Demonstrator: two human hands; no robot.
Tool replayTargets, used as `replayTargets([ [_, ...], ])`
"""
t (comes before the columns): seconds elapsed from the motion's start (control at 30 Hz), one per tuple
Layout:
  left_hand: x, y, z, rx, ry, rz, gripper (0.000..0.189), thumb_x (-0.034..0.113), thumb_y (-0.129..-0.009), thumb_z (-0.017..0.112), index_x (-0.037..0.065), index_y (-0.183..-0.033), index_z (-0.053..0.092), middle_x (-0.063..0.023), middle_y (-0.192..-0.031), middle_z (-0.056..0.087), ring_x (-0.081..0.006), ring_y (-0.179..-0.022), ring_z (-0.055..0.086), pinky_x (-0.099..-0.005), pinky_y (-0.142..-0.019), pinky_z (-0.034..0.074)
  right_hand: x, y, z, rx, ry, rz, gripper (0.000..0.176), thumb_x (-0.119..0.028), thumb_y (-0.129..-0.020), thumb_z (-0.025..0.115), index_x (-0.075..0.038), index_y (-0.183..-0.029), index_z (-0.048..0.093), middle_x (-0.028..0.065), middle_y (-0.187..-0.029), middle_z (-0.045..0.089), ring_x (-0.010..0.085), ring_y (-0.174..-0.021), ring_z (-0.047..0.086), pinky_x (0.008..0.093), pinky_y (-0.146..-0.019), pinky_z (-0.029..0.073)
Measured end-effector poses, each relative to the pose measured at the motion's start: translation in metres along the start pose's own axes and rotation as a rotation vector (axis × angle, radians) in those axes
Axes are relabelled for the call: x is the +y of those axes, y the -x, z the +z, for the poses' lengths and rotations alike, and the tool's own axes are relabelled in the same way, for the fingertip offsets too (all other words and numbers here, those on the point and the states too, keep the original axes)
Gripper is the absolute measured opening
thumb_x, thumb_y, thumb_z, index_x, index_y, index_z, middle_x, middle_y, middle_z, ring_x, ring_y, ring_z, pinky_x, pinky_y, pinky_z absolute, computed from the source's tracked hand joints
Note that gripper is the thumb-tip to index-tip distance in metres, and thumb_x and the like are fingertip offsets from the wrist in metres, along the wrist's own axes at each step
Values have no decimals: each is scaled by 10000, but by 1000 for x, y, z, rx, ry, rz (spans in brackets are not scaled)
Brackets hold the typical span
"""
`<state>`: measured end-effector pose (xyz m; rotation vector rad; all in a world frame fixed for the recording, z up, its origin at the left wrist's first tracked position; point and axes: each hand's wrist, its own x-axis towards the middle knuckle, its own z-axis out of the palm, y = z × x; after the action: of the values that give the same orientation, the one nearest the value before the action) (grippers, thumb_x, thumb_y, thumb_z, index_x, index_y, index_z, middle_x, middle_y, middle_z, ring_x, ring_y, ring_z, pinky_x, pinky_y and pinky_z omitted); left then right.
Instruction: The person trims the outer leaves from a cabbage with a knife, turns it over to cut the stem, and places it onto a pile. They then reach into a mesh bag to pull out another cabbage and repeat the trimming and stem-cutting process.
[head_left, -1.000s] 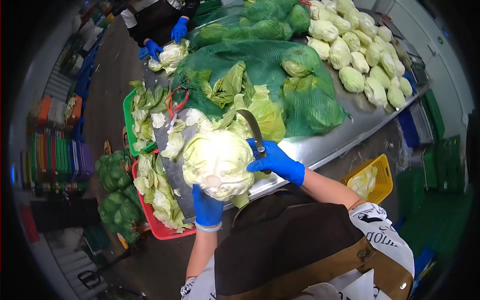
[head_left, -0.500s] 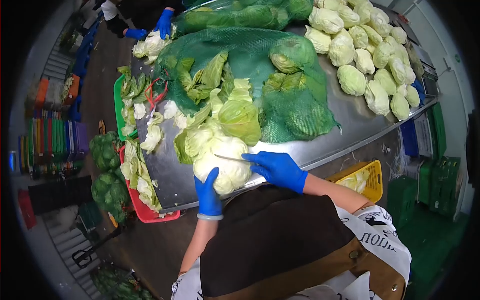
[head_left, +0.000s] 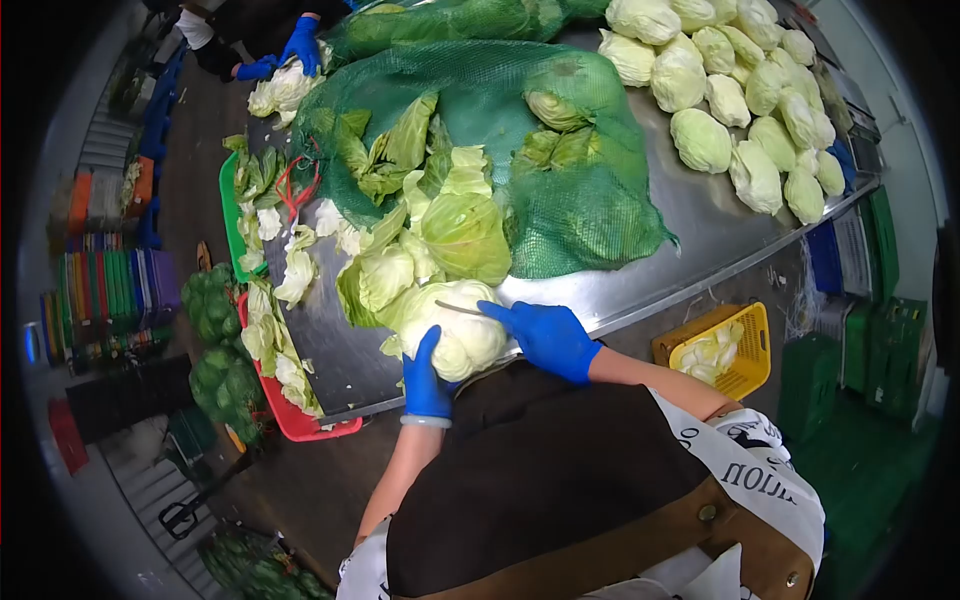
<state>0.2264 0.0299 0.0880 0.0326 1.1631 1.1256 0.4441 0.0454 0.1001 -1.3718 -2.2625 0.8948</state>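
A pale, trimmed cabbage [head_left: 462, 345] rests at the near edge of the metal table. My left hand [head_left: 427, 372], in a blue glove, grips its near left side with the thumb up along it. In my blue-gloved right hand [head_left: 550, 340] is a small knife [head_left: 458, 308], its thin blade lying across the top of the cabbage. The knife's handle is hidden in my fist. Loose outer cabbage leaves [head_left: 465, 235] are heaped just behind the cabbage. Beyond them lies a green mesh sack [head_left: 585, 225] with whole cabbages inside.
Trimmed cabbages [head_left: 700, 140] are piled at the table's [head_left: 640, 290] right. A red crate [head_left: 300, 425] and a green crate [head_left: 235, 215] with leaf scraps stand along the left edge; a yellow crate [head_left: 755, 370] sits right. Another person's gloved hands [head_left: 300, 45] work at far left.
The cabbage has shifted slightly right and turned a little under my hands, and both hands have moved with it. The knife blade stays across its top. My view has shifted slightly.
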Motion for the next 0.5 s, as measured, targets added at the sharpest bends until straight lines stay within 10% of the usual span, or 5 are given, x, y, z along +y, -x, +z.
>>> replayTargets([
  [0.5,-29,-67,-65,296,-243,215,473,85,-809,693,9,-1243,519,-112,-1154,610,-243,-1016,621,-368,-854,525,23,-21,64,-165,89,52,601,-43,-827,472,-208,-1402,413,134,-838,596,295,-669,625,442,-573,494],
])
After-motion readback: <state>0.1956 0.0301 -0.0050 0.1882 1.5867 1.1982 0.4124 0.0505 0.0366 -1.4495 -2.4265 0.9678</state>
